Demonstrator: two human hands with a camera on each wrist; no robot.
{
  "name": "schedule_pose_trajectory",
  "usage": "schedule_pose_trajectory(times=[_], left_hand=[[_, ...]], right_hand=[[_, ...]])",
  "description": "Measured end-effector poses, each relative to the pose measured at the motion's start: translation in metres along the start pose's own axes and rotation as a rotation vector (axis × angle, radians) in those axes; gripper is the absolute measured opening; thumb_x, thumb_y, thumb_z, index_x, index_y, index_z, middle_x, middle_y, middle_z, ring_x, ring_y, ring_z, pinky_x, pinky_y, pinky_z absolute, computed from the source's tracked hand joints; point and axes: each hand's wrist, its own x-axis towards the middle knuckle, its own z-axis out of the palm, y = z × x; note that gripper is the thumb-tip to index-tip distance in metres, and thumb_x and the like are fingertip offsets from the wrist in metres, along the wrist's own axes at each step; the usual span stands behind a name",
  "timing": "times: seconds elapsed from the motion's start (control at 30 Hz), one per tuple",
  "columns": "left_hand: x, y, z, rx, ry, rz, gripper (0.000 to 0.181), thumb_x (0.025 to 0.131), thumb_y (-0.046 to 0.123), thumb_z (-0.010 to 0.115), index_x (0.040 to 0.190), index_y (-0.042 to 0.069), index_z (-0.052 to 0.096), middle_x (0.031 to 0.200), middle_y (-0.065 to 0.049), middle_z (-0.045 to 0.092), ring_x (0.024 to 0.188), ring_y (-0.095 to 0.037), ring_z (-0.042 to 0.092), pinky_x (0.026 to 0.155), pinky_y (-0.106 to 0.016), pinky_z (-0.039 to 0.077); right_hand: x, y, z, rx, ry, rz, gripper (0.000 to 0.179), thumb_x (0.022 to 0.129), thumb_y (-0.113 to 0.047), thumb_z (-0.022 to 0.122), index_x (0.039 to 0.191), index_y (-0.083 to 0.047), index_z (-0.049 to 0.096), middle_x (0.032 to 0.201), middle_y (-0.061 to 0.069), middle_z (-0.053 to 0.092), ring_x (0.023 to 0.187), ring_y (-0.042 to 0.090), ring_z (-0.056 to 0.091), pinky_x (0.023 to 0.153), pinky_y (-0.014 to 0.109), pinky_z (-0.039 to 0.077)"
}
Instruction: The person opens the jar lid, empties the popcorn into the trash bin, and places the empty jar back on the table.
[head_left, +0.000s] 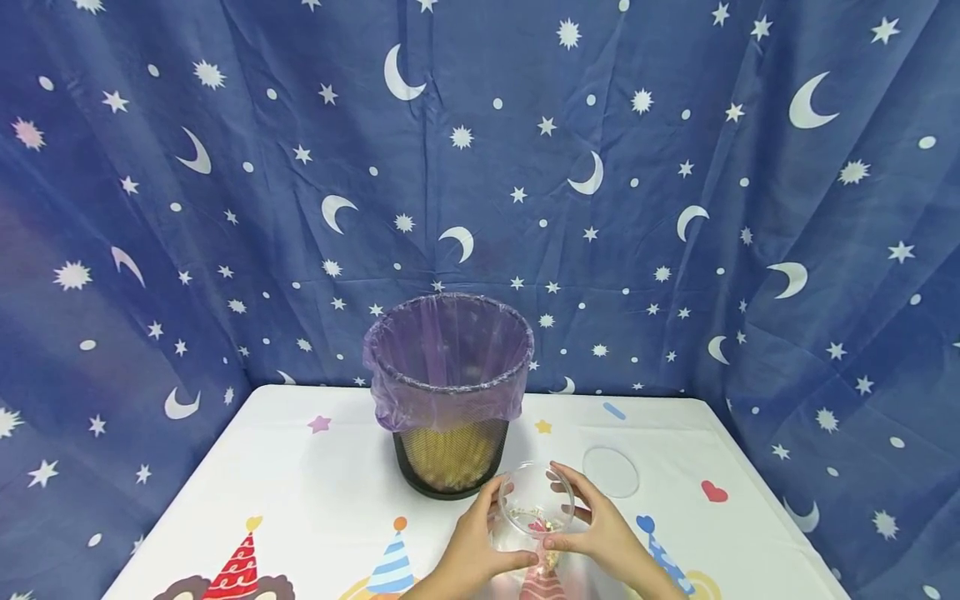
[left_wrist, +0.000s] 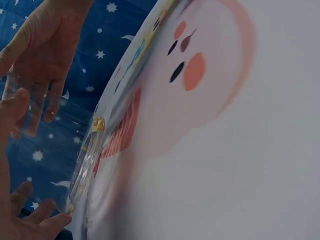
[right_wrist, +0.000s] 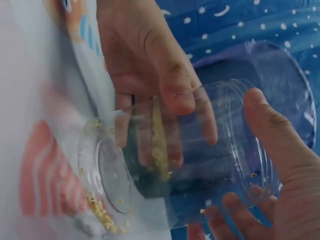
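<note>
A clear plastic jar (head_left: 537, 497) with no lid on it is held between both hands near the front of the table. Its mouth faces up toward the head camera. Yellowish crumbs (right_wrist: 102, 212) lie round the bottom inside, and a few specks cling to the wall. My left hand (head_left: 474, 540) grips the jar from the left, thumb on the near side. From the other side, my right hand (head_left: 600, 533) holds it with fingers curled behind and thumb in front. The jar's base is near the tablecloth; whether they touch I cannot tell.
Behind the jar stands a black mesh bin (head_left: 450, 458) lined with a purple bag (head_left: 450, 408). A clear round lid (head_left: 611, 472) lies flat on the white tablecloth (head_left: 300, 475), right of the jar. A blue starry curtain (head_left: 480, 167) hangs behind and at both sides.
</note>
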Motion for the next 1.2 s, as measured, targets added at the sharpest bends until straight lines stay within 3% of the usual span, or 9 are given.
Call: schedule_pose_trajectory(times=[0.2,0.37,0.57,0.83,1.03,1.2], left_hand=[[0.031,-0.003,0.008,0.010,0.032,0.008,0.105,0.068,0.039,0.090,0.152,0.019,0.029,0.141,-0.015,0.051,0.127,-0.033,0.052,0.104,-0.048,0.048],[0.053,-0.002,0.012,0.008,0.058,-0.021,0.105,0.068,0.034,0.091,0.151,0.013,0.030,0.141,-0.013,0.052,0.126,-0.032,0.052,0.105,-0.048,0.046],[0.074,-0.003,0.022,0.054,0.069,-0.057,0.102,0.068,0.035,0.090,0.150,0.018,0.032,0.140,-0.013,0.054,0.126,-0.034,0.053,0.105,-0.050,0.046],[0.086,-0.006,0.033,0.012,0.086,-0.108,0.103,0.068,0.036,0.090,0.151,0.020,0.031,0.140,-0.013,0.054,0.128,-0.034,0.052,0.107,-0.051,0.043],[0.087,-0.010,0.033,0.045,0.082,-0.098,0.104,0.068,0.039,0.090,0.151,0.021,0.030,0.140,-0.014,0.054,0.129,-0.033,0.052,0.107,-0.051,0.044],[0.089,-0.013,0.034,0.042,0.082,-0.090,0.106,0.069,0.040,0.089,0.153,0.021,0.027,0.142,-0.014,0.053,0.131,-0.032,0.050,0.109,-0.051,0.042]], right_hand=[[0.018,0.008,-0.020,0.007,0.005,-0.016,0.089,0.076,-0.012,0.084,0.150,-0.016,0.036,0.151,0.016,0.043,0.134,0.038,0.043,0.106,0.041,0.047],[0.035,0.015,-0.033,0.032,-0.002,-0.024,0.084,0.080,-0.009,0.081,0.150,-0.013,0.035,0.153,0.016,0.039,0.137,0.039,0.040,0.110,0.048,0.042],[0.046,0.024,-0.049,-0.001,0.000,0.007,0.084,0.081,-0.012,0.081,0.151,-0.010,0.034,0.153,0.019,0.037,0.139,0.043,0.037,0.112,0.053,0.038],[0.054,0.036,-0.060,0.000,-0.024,0.040,0.085,0.081,-0.011,0.080,0.152,-0.012,0.032,0.154,0.020,0.035,0.140,0.044,0.033,0.114,0.059,0.032],[0.057,0.040,-0.059,0.004,-0.026,0.061,0.086,0.082,-0.009,0.079,0.153,-0.012,0.030,0.157,0.018,0.031,0.142,0.044,0.031,0.114,0.060,0.030],[0.060,0.041,-0.061,-0.005,-0.042,0.060,0.090,0.082,-0.017,0.080,0.154,-0.010,0.027,0.156,0.020,0.033,0.143,0.045,0.029,0.114,0.061,0.029]])
